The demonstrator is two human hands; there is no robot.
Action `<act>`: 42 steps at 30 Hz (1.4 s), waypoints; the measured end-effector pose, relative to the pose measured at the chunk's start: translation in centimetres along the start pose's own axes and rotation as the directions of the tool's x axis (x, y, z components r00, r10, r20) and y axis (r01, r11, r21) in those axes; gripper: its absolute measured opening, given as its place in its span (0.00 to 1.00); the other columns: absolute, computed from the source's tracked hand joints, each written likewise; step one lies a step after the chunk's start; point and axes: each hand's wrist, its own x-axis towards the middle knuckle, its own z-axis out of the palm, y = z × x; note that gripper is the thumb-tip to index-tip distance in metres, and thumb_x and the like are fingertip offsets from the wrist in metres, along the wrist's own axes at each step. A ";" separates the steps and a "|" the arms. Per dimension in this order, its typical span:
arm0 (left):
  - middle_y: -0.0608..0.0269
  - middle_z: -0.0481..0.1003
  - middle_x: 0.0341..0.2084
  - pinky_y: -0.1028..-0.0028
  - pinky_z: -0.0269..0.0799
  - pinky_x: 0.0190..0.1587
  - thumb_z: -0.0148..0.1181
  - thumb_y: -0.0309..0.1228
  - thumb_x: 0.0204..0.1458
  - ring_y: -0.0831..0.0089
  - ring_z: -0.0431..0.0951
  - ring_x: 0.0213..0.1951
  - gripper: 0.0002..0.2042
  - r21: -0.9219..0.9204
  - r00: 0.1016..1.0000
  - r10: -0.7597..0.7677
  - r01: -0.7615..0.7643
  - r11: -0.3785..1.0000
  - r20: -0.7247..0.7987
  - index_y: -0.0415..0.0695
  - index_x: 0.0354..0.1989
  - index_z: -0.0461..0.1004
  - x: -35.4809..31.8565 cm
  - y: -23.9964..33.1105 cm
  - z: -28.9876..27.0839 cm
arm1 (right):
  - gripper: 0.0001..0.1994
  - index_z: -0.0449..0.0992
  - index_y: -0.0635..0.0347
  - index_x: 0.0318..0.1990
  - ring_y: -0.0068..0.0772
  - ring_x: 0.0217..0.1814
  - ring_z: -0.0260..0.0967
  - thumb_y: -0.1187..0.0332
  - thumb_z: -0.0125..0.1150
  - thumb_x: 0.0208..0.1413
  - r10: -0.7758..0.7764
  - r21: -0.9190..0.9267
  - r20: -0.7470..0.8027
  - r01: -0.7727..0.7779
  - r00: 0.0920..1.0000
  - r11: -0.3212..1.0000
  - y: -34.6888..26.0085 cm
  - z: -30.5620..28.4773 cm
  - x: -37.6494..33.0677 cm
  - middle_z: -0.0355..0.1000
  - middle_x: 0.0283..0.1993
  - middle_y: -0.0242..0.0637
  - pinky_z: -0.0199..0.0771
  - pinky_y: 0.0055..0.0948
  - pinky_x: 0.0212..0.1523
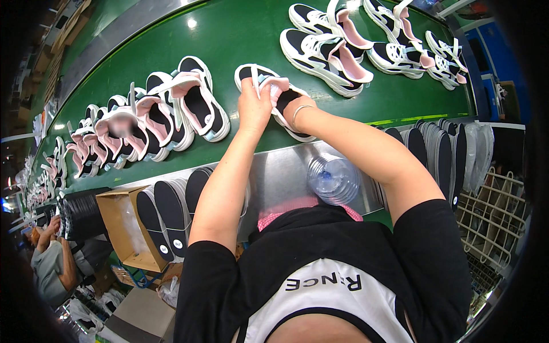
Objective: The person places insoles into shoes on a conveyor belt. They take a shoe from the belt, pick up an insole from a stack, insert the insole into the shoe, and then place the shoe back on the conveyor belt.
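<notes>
A white-and-black sneaker [247, 71] with a pink lining lies on the green bench in front of me, its toe pointing away to the left. My left hand [255, 107] is closed on the sneaker's pink tongue [277, 84], with the thumb near the white laces. Inside the shoe opening is my right hand [297, 108], a bracelet round its wrist. The shoe hides its fingers, so I cannot tell whether they grip anything. A white-and-pink sneaker [201, 103] stands just left of my left hand, at the end of a row of similar ones.
More sneakers [323, 60] stand at the right on the green bench [240, 34]. Along its near edge, a metal shelf [274, 171] carries stacks of black insoles [166, 203] and a clear plastic container [333, 178]. Left are a cardboard box [123, 223] and another person [54, 263]; right, a wire rack [494, 214].
</notes>
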 end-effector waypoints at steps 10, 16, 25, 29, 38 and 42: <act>0.48 0.70 0.29 0.68 0.66 0.36 0.52 0.33 0.46 0.59 0.72 0.32 0.15 0.026 0.998 0.017 -0.015 1.000 -0.054 0.35 0.37 0.61 -0.3 0.1 0.4 | 0.14 0.73 0.60 0.35 0.37 0.44 0.68 0.68 0.50 0.38 -0.145 0.071 0.203 0.133 0.968 0.989 1.3 1.0 -2.8 0.71 0.36 0.42 0.44 0.49 0.54; 0.46 0.71 0.28 0.64 0.66 0.35 0.50 0.31 0.46 0.53 0.73 0.32 0.14 -0.036 0.993 0.035 -0.039 0.999 -0.113 0.35 0.38 0.60 -0.9 0.1 0.3 | 0.16 0.68 0.59 0.41 0.39 0.43 0.67 0.68 0.48 0.40 -0.197 0.071 0.120 0.190 0.973 0.979 2.2 2.2 -2.4 0.72 0.33 0.42 0.39 0.49 0.58; 0.50 0.69 0.32 0.71 0.66 0.37 0.50 0.33 0.49 0.65 0.71 0.34 0.16 -0.185 0.989 -0.062 0.036 0.982 -0.137 0.34 0.40 0.57 -2.7 -2.2 -0.6 | 0.10 0.69 0.55 0.36 0.32 0.28 0.69 0.66 0.49 0.46 -0.194 0.343 -0.420 0.353 0.887 0.871 3.7 -0.8 -7.7 0.71 0.22 0.32 0.50 0.46 0.50; 0.50 0.70 0.30 0.72 0.67 0.36 0.51 0.33 0.48 0.66 0.72 0.33 0.17 -0.215 0.990 -0.121 0.102 0.971 -0.075 0.34 0.41 0.57 -1.7 -0.9 0.4 | 0.11 0.72 0.58 0.34 0.39 0.40 0.69 0.68 0.48 0.42 -0.151 -0.003 -0.106 0.151 0.983 0.988 1.1 1.7 -5.7 0.72 0.34 0.40 0.43 0.54 0.55; 0.64 0.72 0.26 0.81 0.64 0.31 0.51 0.39 0.49 0.79 0.70 0.26 0.15 -0.639 0.905 -0.293 0.424 0.641 0.307 0.36 0.35 0.70 0.3 -0.8 0.7 | 0.15 0.71 0.60 0.35 0.33 0.37 0.68 0.58 0.51 0.46 -0.138 0.767 -0.133 0.190 0.981 0.613 3.6 2.9 -0.8 0.71 0.32 0.40 0.62 0.37 0.42; 0.62 0.73 0.27 0.81 0.63 0.31 0.50 0.37 0.49 0.79 0.69 0.26 0.14 -0.489 0.864 -0.238 0.456 0.743 0.445 0.37 0.32 0.72 1.0 -0.1 0.4 | 0.14 0.72 0.63 0.27 0.23 0.23 0.65 0.59 0.53 0.49 0.204 0.934 -0.134 0.192 0.970 -0.301 2.7 2.8 0.4 0.70 0.25 0.35 0.67 0.22 0.28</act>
